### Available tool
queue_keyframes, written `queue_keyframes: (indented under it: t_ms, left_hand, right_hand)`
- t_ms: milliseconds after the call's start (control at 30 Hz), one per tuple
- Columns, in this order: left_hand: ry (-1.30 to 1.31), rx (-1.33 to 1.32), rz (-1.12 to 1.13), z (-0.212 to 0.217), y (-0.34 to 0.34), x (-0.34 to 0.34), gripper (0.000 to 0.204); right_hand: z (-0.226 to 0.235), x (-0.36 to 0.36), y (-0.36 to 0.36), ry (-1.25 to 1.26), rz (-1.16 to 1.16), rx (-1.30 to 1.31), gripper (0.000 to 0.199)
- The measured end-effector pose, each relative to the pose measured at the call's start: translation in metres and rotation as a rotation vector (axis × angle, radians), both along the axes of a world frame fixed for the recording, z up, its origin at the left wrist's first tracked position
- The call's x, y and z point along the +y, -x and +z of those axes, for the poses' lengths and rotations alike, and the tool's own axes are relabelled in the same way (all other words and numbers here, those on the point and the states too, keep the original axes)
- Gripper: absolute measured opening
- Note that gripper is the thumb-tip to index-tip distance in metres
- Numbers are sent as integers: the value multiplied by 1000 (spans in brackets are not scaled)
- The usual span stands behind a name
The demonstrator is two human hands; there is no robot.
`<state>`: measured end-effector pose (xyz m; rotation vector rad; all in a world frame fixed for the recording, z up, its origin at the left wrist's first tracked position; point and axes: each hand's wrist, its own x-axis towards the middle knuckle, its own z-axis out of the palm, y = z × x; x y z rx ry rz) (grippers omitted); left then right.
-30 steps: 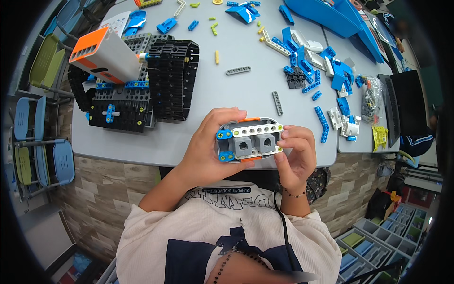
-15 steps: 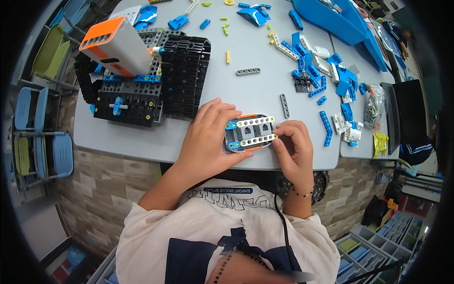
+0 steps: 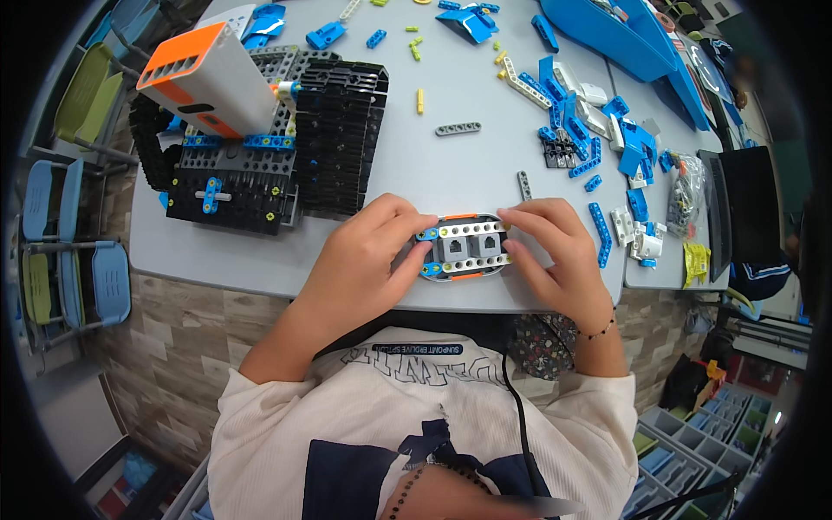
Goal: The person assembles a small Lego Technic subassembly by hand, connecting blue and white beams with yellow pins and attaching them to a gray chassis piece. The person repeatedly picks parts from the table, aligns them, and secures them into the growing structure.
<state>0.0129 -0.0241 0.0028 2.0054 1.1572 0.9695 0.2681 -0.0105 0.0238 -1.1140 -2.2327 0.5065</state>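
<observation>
Near the table's front edge is a building-kit motor block (image 3: 472, 250), grey and white with orange edges. Its top carries two white perforated beams, two sockets between them and blue connector pieces at the left end. My left hand (image 3: 360, 260) pinches that left end, thumb and fingers on the blue pieces. My right hand (image 3: 565, 253) closes on the opposite end, fingertips at the ends of the white beams. The block's underside is hidden. A grey beam (image 3: 524, 185) lies just beyond my right fingers.
Left on the table stands a black tracked model (image 3: 338, 143) with a white-and-orange box (image 3: 204, 82) on top. Blue and white parts (image 3: 568, 121) lie scattered right, below a blue tray (image 3: 611, 43). Another grey beam (image 3: 458, 129) and a yellow piece (image 3: 420, 101) lie ahead.
My left hand has shifted from wrapping the block's side to pinching its blue-pieced end. My right hand has spread wider over the other end, its forearm swinging outward. The block has barely moved.
</observation>
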Motion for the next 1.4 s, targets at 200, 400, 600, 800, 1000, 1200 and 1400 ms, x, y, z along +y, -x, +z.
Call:
queue_keyframes:
  t_ms: [200, 400, 600, 800, 1000, 1200, 1400]
  left_hand:
    - [-86, 162, -4, 3, 2, 2, 20]
    - [-222, 230, -3, -5, 1, 2, 23]
    - [-277, 262, -15, -8, -1, 5, 24]
    - [-291, 267, -7, -8, -2, 5, 25]
    - [-316, 285, 12, -9, -4, 3, 23]
    - [-346, 286, 20, -10, -5, 2, 21]
    - [-317, 252, 24, -9, -5, 3, 23]
  right_hand:
    - [8, 25, 2, -9, 184, -156, 28]
    - [-5, 26, 7, -129, 193, -167, 27]
    - [-11, 23, 6, -148, 199, -208, 27]
    - [-13, 22, 5, -117, 210, -182, 30]
    - [-19, 20, 7, -205, 197, -179, 30]
    - [-24, 18, 6, -286, 195, -176, 28]
    - [-25, 25, 8, -212, 152, -37, 27]
